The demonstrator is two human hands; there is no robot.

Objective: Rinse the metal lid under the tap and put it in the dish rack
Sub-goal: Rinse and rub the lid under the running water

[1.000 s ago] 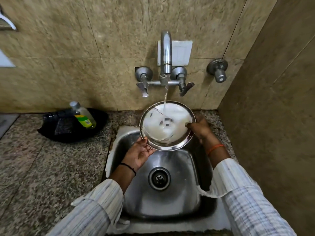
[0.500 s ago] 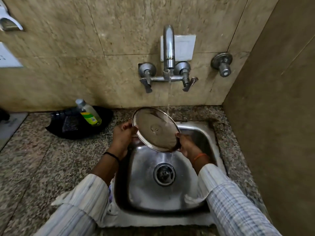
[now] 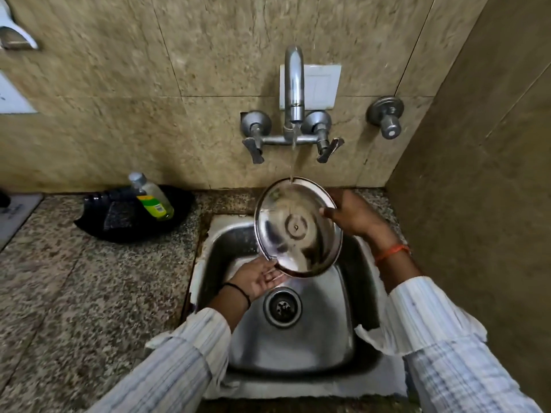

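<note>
The round metal lid [image 3: 296, 231] is tilted over the steel sink [image 3: 313, 347], its shiny inner face toward me. A thin stream from the wall tap [image 3: 294, 84] hits its top rim. My right hand [image 3: 350, 214] grips the lid's upper right edge. My left hand [image 3: 259, 277] is palm up with fingers spread, under the lid's lower left rim and touching it. No dish rack is in view.
A black tray [image 3: 119, 222] with a dish-soap bottle [image 3: 152, 196] and a scrub pad lies on the granite counter left of the sink. A side wall stands close on the right. A separate valve [image 3: 386, 117] sticks out of the back wall.
The lid moved right, back under the stream. My left hand left the lid's left rim and now lies open beneath it; my right hand moved from the lower right edge to the upper right.
</note>
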